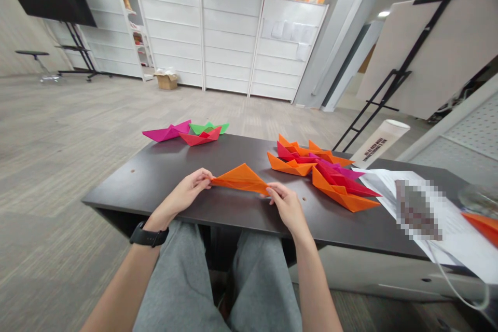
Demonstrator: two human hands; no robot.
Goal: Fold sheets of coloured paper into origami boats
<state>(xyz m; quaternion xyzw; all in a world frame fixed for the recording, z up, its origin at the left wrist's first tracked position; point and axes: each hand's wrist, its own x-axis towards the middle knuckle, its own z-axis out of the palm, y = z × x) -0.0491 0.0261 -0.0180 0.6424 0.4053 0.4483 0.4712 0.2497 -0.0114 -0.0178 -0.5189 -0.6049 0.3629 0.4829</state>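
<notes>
A bright orange, boat-like piece of folded paper (241,178) stretches between the person's two hands, near the front edge of a dark grey, smooth-topped table (155,174). In its middle rises a broad triangular peak, its tip pointing away from the person; from there the outline narrows toward both ends. The orange is even and matt across the peak, while along the lower part on the near side creases run lengthwise, with slightly darker folds between them. Whether its underside touches the tabletop cannot be told.

The bare left hand (197,184) has its thumb and fingers pinched on the left tip, which is drawn thin. The bare right hand (285,199) pinches the right end likewise, thumb on the near side and fingertips partly hidden behind the paper.

Beyond the left hand, at the table's far edge, sit a magenta folded-paper boat (165,134), a green folded-paper boat (203,127) and a red folded-paper boat (202,138), close together. To the right, a crowded cluster of orange, red and magenta folded-paper boats (344,198) lies beside white paper sheets (379,181).
</notes>
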